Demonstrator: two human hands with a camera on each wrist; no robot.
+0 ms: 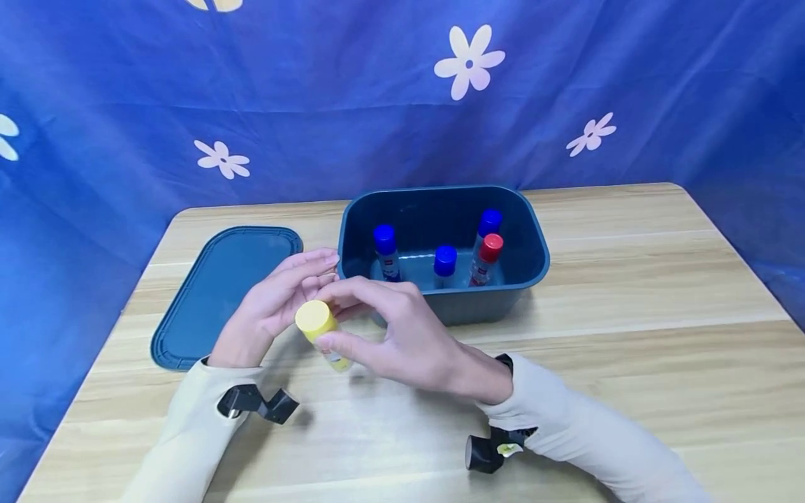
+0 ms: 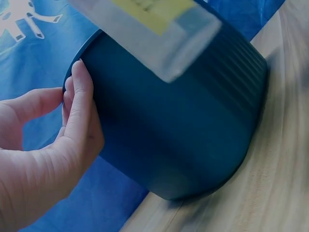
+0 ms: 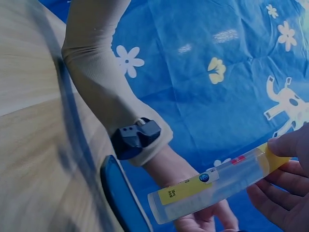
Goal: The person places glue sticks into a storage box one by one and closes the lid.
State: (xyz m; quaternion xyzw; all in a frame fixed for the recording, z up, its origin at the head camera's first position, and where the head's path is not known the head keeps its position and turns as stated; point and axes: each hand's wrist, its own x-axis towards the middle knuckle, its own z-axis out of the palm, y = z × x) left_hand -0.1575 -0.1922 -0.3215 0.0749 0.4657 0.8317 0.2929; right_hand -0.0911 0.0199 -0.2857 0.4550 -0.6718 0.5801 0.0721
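My right hand (image 1: pixel 402 328) holds a clear bottle with a yellow cap (image 1: pixel 314 318) at its cap end, thumb on one side and fingers on the other. The bottle is tilted above the table; its translucent body, with a yellow label (image 3: pixel 183 191), points away from the hand in the right wrist view. My left hand (image 1: pixel 283 297) is beside it, palm turned towards the bottle, fingers loosely bent. Its fingertips are right at the left rim of a dark blue-green bin (image 1: pixel 478 307). In the left wrist view, the hand (image 2: pixel 63 135) overlaps the bin's wall (image 2: pixel 169 130).
Inside the bin stand bottles with blue caps (image 1: pixel 384 239) and one with a red cap (image 1: pixel 491 247). A flat matching lid (image 1: pixel 233 279) lies on the wooden table (image 1: pixel 629 293) at the left. A blue flowered cloth (image 1: pixel 352 91) hangs behind the table.
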